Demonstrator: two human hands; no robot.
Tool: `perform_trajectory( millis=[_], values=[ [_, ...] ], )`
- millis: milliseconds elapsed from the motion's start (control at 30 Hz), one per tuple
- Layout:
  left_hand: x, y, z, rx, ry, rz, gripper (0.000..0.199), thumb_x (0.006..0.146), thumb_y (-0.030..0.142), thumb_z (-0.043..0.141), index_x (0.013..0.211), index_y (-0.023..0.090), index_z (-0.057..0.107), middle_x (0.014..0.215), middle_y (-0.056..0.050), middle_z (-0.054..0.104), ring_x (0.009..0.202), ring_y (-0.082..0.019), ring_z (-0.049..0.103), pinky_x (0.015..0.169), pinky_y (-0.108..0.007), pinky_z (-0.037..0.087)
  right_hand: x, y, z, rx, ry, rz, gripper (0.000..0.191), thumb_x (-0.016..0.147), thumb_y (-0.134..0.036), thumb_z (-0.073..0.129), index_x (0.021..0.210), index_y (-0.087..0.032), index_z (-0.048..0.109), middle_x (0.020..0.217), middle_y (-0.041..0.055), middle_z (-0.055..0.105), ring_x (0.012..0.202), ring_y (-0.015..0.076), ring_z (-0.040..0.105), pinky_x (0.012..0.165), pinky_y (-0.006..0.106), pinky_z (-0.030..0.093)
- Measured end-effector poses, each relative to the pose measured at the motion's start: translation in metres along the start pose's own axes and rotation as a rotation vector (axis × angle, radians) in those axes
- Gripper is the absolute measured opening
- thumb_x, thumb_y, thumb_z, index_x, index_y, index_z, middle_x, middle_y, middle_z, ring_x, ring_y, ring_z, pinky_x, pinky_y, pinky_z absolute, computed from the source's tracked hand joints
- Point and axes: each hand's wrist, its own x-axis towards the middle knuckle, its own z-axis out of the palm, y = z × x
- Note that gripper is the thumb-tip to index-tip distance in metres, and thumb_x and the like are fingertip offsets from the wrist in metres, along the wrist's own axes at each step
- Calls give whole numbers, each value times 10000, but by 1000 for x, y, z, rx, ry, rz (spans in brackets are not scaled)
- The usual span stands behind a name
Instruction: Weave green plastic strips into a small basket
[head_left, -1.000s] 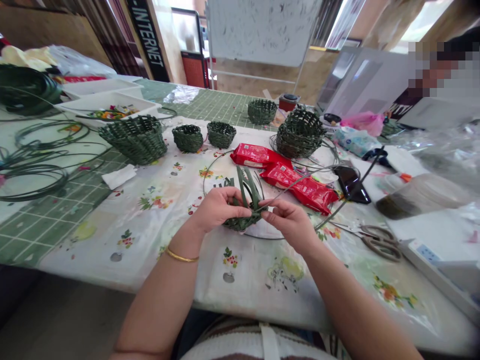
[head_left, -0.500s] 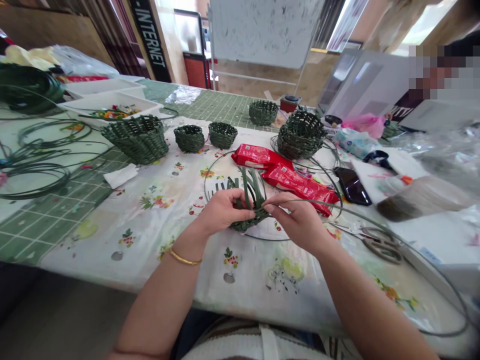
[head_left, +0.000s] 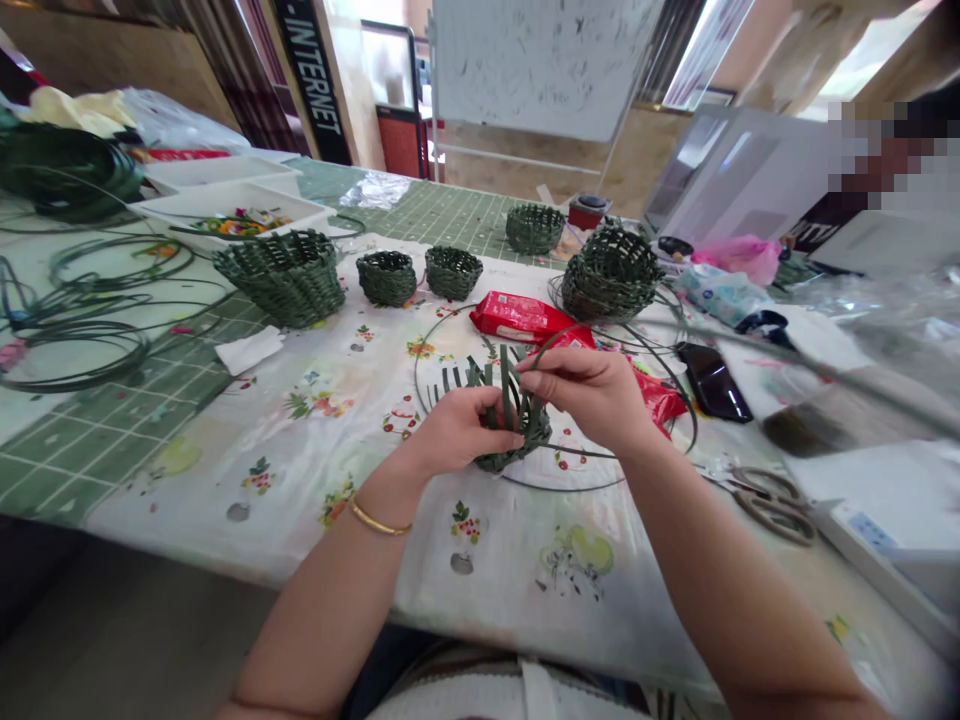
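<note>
A small unfinished basket of green woven strip sits at the middle of my view, with its loose stakes standing up and fanning out. My left hand grips its near side, and a gold bangle circles that wrist. My right hand is just above and to the right of the basket, pinching a long green strand. The strand arcs across the red packets. Part of the basket's weave is hidden behind my fingers.
Several finished green baskets stand beyond my hands. Red packets, a black phone and scissors lie on the floral tablecloth. Coils of green strand and white trays fill the left side.
My right hand has lifted up and to the right, away from the basket, drawing the green strand with it. The view has shifted slightly.
</note>
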Motion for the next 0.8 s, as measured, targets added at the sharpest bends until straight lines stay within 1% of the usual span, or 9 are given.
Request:
perform_trajectory(
  millis=[100,200,267,367,467,533,600,700,800],
  values=[
    [0,0,1,35,-12,-1,188,647,239,731,733,140,596,645,32,577,597,-90,528,547,-201,416,2,2,2,170,110,156,189,728,-360,682,762,-197,593,553,-39,604,385,78,488,335,192,352],
    [0,0,2,68,-3,-1,187,641,242,736,724,143,602,651,34,582,600,-87,525,541,-194,416,6,4,-4,337,119,343,199,736,-347,639,729,-199,506,474,-58,559,283,64,415,266,172,232],
    [0,0,1,74,15,-1,186,638,239,737,728,143,606,644,35,578,585,-82,516,526,-189,415,6,5,-11,415,95,453,193,727,-341,603,703,-185,493,513,-25,601,266,53,388,266,178,222],
    [0,0,0,56,28,-3,183,640,237,734,733,142,607,639,34,575,566,-77,509,510,-185,418,0,14,-25,415,124,516,197,717,-364,565,711,-175,511,596,24,652,307,70,430,302,204,285],
    [0,1,1,51,38,-11,178,640,233,730,730,144,606,632,33,573,550,-75,506,501,-185,424,-14,25,-37,81,206,563,254,739,-427,547,665,-186,523,579,41,644,369,107,482,368,239,337],
    [-1,2,2,72,33,-17,172,642,235,728,728,146,608,630,32,575,548,-75,504,496,-182,421,-26,28,-41,-394,193,611,368,752,-501,548,551,-193,518,485,44,578,386,120,464,395,253,299],
    [-1,3,3,99,22,-24,170,643,240,728,722,147,610,632,31,582,554,-77,508,492,-179,417,-38,23,-41,-859,174,590,446,740,-565,561,482,-203,514,427,31,498,381,117,400,412,264,223],
    [-1,4,3,109,27,-45,180,634,250,734,715,148,609,629,31,588,555,-83,517,489,-182,421,-53,6,-31,-1194,300,357,369,766,-520,570,558,-217,535,453,11,482,414,125,386,450,270,193],
    [0,3,3,115,42,-44,184,630,252,737,712,146,611,626,29,592,549,-83,516,489,-185,420,-61,-7,-20,-1144,399,82,284,808,-446,568,643,-219,524,527,6,539,498,143,480,493,270,286]
  ],
)
